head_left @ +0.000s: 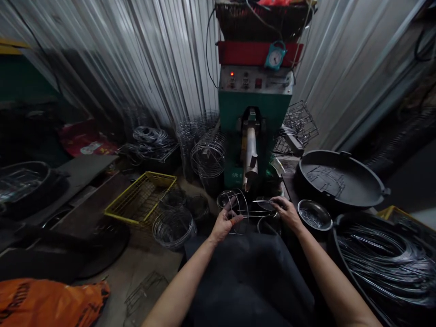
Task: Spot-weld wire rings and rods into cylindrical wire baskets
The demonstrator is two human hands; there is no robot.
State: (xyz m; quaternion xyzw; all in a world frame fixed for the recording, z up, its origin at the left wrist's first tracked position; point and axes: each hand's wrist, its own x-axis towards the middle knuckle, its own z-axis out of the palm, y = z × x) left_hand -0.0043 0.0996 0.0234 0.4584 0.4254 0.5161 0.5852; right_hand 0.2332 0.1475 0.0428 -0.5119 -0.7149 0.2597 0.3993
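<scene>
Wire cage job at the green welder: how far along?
Done: finished round wire cages stacked left of the green welding machine. In hand: left hand holds a partly built wire cage frame; right hand holds a straight wire. Left: loose wire fills the black tub at right.

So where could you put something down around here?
Bare floor lies between the yellow wire tray and the dark apron. By the machine, wire baskets crowd both hands: left hand, right hand.
</scene>
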